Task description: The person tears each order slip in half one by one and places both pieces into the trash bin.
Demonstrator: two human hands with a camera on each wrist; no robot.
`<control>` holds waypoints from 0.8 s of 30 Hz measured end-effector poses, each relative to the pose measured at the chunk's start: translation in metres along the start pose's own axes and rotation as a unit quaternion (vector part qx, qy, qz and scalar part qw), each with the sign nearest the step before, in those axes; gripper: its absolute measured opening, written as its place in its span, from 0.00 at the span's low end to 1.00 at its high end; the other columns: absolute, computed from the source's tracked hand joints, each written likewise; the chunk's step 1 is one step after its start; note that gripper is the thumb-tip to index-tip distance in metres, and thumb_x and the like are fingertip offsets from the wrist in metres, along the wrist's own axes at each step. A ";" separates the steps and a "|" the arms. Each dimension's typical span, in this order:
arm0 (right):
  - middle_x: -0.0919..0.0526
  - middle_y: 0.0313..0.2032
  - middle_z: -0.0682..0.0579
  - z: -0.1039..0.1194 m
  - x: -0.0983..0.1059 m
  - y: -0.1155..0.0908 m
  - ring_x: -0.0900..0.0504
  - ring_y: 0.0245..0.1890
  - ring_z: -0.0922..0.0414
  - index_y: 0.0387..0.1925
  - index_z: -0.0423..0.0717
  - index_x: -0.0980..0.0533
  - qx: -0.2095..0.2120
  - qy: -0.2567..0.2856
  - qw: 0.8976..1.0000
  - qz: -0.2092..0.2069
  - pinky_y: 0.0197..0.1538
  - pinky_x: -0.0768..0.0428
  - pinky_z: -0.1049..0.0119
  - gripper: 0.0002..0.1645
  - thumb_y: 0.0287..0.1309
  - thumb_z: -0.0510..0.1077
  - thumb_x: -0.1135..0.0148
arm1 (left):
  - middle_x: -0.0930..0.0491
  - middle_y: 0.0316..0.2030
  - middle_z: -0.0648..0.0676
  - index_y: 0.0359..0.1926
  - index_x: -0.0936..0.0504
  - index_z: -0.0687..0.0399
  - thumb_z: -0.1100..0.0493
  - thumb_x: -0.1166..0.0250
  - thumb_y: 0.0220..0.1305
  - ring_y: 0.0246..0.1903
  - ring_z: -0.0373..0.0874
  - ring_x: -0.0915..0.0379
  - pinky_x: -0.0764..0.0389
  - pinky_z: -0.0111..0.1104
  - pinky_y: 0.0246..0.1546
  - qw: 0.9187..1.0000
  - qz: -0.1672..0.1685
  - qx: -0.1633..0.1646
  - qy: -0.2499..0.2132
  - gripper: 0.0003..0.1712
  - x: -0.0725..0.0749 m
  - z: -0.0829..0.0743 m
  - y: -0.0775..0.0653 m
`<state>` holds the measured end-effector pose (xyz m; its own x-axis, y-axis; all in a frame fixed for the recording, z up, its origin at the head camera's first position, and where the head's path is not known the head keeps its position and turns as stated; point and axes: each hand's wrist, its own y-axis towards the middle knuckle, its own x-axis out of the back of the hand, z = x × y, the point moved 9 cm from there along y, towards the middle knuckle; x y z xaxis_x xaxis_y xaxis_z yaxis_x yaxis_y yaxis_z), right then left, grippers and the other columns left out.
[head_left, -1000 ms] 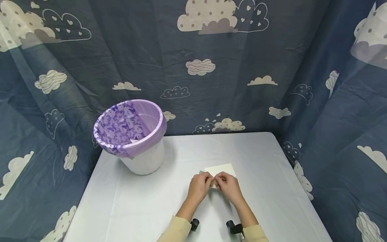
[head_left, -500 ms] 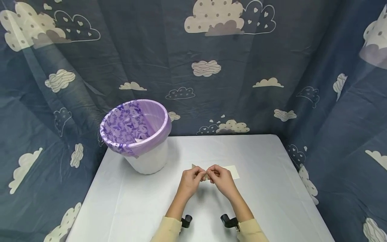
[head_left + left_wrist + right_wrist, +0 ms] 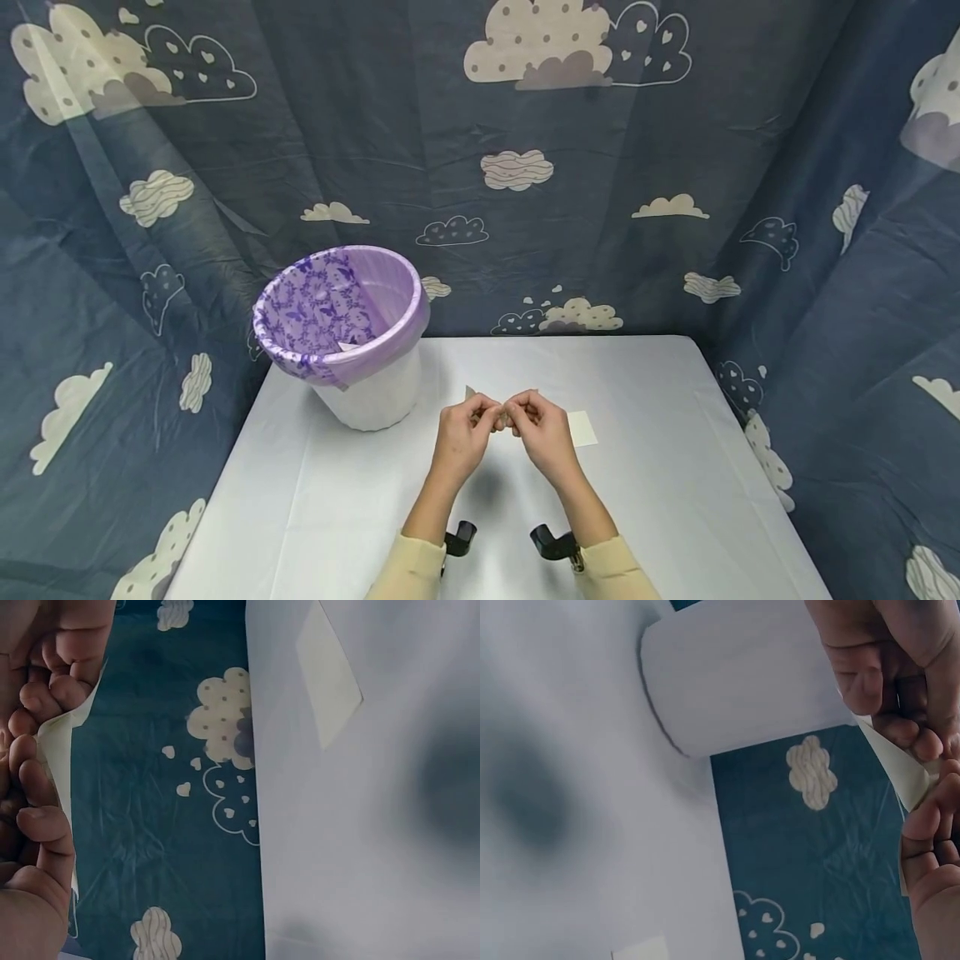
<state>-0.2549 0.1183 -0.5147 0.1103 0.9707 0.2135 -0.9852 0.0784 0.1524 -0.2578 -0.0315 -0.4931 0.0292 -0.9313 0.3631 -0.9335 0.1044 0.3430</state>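
Observation:
Both hands hold one cream sheet of paper [image 3: 60,761] up over the table, its far edge bent between them. My left hand [image 3: 461,433] pinches it between thumb and curled fingers, and a corner pokes out above that hand in the head view. Close beside it, my right hand [image 3: 540,429] pinches the same paper [image 3: 895,761], the fingertips of the two hands nearly meeting. Much of the paper is hidden behind the fingers. A second pale cream piece of paper [image 3: 582,428] lies flat on the table, just right of the right hand.
At the table's back left stands a white bin [image 3: 375,396] with a purple patterned liner [image 3: 318,304] folded over its rim. A small white scrap [image 3: 347,346] shows inside. The white-covered table [image 3: 637,500] ends at a dark cloud-print curtain [image 3: 570,250].
Both hands have lifted the paper and moved it left and away from the body, off the other piece, which now shows on the table. The head view has shifted slightly.

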 end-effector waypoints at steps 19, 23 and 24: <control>0.19 0.27 0.49 -0.008 0.006 -0.003 0.22 0.25 0.62 0.39 0.32 0.21 -0.050 0.107 0.993 -0.029 0.33 0.22 0.73 0.10 0.74 0.38 0.36 | 0.13 0.22 0.51 0.32 0.12 0.56 0.59 0.29 0.71 0.25 0.37 0.19 0.22 0.23 0.24 0.999 -0.038 -0.002 0.000 0.08 0.002 -0.011 0.003; 0.19 0.27 0.50 -0.011 0.005 -0.004 0.22 0.25 0.62 0.39 0.32 0.21 -0.055 0.113 0.992 -0.027 0.34 0.20 0.72 0.10 0.74 0.38 0.36 | 0.13 0.21 0.51 0.32 0.12 0.56 0.61 0.29 0.70 0.24 0.36 0.21 0.24 0.23 0.22 0.999 -0.043 0.003 0.012 0.08 0.002 -0.010 0.002; 0.19 0.27 0.50 -0.011 0.004 -0.004 0.21 0.25 0.62 0.39 0.32 0.21 -0.056 0.116 0.991 -0.025 0.34 0.20 0.72 0.09 0.74 0.38 0.36 | 0.13 0.21 0.51 0.32 0.12 0.56 0.61 0.29 0.70 0.24 0.36 0.22 0.24 0.23 0.22 0.999 -0.045 0.005 0.015 0.07 0.002 -0.010 0.002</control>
<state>-0.2518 0.1250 -0.5253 0.1395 0.9900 -0.0213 -0.9890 0.1404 0.0467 -0.2556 -0.0298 -0.4829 0.1234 -0.9261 0.3566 -0.9302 0.0172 0.3667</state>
